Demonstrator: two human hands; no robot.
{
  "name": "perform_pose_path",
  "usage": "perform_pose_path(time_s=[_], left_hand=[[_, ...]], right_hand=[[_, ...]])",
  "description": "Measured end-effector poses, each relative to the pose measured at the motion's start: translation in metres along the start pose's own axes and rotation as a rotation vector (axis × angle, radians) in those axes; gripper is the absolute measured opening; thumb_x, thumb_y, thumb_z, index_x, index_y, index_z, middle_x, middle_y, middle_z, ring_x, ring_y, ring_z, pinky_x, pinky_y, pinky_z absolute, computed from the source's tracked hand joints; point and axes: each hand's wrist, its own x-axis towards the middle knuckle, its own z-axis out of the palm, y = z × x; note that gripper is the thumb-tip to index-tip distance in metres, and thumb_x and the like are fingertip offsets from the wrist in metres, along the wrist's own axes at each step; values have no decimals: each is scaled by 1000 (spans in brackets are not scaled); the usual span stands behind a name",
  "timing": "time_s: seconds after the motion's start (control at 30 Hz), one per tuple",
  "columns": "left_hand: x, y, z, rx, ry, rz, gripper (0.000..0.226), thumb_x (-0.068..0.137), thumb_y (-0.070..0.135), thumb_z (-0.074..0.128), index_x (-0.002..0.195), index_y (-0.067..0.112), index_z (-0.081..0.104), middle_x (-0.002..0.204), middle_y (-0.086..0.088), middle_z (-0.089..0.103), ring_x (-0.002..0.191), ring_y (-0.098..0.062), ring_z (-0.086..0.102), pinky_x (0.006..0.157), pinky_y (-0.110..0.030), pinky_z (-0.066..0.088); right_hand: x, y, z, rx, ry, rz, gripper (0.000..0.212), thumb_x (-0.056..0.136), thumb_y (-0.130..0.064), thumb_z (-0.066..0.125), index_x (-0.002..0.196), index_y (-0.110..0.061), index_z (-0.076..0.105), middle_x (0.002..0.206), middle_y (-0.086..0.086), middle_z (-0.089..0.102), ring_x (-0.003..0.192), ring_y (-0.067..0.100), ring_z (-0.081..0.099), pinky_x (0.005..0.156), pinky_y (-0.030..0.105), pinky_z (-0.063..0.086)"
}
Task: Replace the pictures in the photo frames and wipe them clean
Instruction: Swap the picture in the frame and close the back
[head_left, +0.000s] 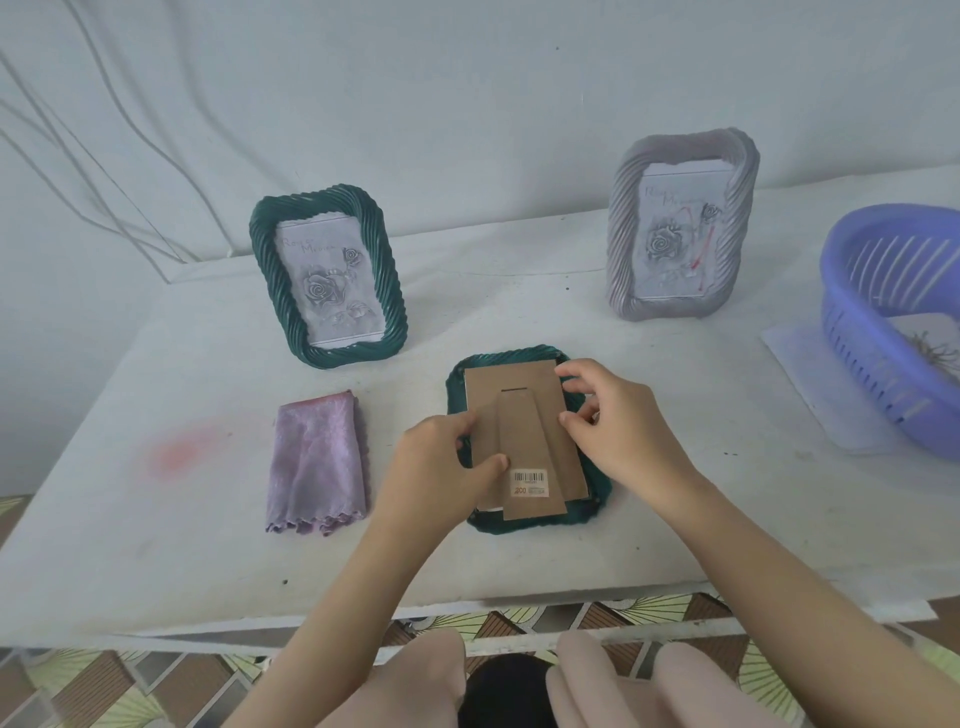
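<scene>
Face-down green frame (524, 526) lies near the front of the tabletop (156, 519), and both grips are closed on its cardboard backing (519, 410): left hand (441, 457) pinching the left edge, right hand (613, 421) the right edge. Folded purple cloth (317, 462) lies just left of that frame; behind it, a standing green frame (327, 275) back-left, a grey frame (680, 223) back-right, and a blue basket (893, 322) far right

Your light is soft, even and cool-toned; your left hand (441, 470) and right hand (621, 434) cast only faint shadows. Everything looks slightly soft, and small print on the cardboard back (524, 447) between them blurs. Beyond your right hand the basket (852, 234) stretches, and the table (156, 519) edge near you bows.
</scene>
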Motion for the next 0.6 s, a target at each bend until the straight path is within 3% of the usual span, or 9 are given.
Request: perform_pose_path(time_s=[0.27, 0.47, 0.6], left_hand=[[1, -5, 4, 70, 21, 14, 51, 81, 35, 64, 128, 20, 52, 116, 2, 59, 110, -18, 41, 80, -22, 26], [8, -10, 8, 40, 32, -9, 61, 78, 35, 68, 133, 22, 47, 127, 4, 55, 121, -19, 38, 91, -26, 30], [15, -17, 10, 130, 10, 31, 63, 74, 40, 70, 131, 24, 49, 137, 4, 47, 124, -20, 35, 99, -28, 27]], right_hand=[[-1, 6, 3, -43, 4, -19, 39, 82, -12, 62, 119, -22, 55, 112, -1, 65, 58, 2, 52, 69, 19, 40], [-2, 9, 3, -30, -8, -28, 41, 82, -11, 63, 121, -21, 55, 107, 0, 67, 60, 1, 51, 63, 8, 36], [-1, 7, 3, -28, -8, -33, 40, 82, -16, 64, 121, -21, 55, 113, -3, 65, 61, 4, 52, 63, 10, 38]])
